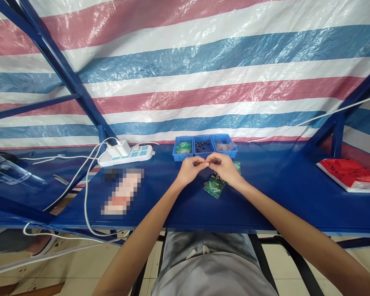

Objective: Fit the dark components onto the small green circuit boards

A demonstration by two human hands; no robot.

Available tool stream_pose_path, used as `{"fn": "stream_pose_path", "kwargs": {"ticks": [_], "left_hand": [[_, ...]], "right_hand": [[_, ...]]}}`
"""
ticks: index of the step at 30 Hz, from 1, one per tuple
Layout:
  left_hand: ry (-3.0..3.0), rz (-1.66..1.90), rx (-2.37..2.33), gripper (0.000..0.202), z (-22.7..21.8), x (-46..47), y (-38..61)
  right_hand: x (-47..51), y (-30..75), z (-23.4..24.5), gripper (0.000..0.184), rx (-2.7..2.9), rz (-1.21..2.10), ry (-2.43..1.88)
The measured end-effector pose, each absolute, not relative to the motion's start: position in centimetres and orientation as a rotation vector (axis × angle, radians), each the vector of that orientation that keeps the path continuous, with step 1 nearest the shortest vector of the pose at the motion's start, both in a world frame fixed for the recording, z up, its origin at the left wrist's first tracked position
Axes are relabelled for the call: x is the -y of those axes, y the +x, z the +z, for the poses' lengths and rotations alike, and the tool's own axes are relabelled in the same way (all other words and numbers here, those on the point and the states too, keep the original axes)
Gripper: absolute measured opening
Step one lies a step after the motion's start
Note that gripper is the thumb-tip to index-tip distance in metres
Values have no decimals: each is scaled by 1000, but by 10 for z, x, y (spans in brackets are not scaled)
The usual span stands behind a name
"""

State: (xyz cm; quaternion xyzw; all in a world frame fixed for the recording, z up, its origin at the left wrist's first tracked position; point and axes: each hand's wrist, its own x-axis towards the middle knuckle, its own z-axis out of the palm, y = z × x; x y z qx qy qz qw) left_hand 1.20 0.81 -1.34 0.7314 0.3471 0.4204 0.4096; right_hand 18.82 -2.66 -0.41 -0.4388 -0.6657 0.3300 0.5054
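Observation:
My left hand (190, 169) and my right hand (223, 167) meet fingertip to fingertip above the blue table. Both are closed in a pinch around something too small to make out. Just beyond them stand three blue bins side by side: the left bin (182, 157) holds small green packets, the middle bin (202, 138) small dark and brassy parts, the right bin (233, 153) clear plastic pieces. Under my right hand lies a green packet (215, 188) with pale pieces showing in it. Small dark and metallic parts beside it are partly hidden by that hand.
A white power strip (144, 153) with plugged-in chargers and loose white cables lies to the left, near a pixelated flat object (123, 193). At the right is a red-and-white package (351, 174). Blue frame bars (61, 70) and a striped sheet (203, 90) rise behind.

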Motion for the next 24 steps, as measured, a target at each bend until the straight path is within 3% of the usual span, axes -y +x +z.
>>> {"fn": "stream_pose_path", "kwargs": {"ticks": [7,11,24], "left_hand": [[1854,1117,-935,26,-13,-8,11],[2063,1178,-1012,14,-9,-3,9],[2450,1194,-1096,20,-7,7,9]], "right_hand": [[30,186,-3,10,1668,590,-1148],[26,188,-4,11,1625,641,-1173],[27,191,0,24,1637,808,-1158]]}}
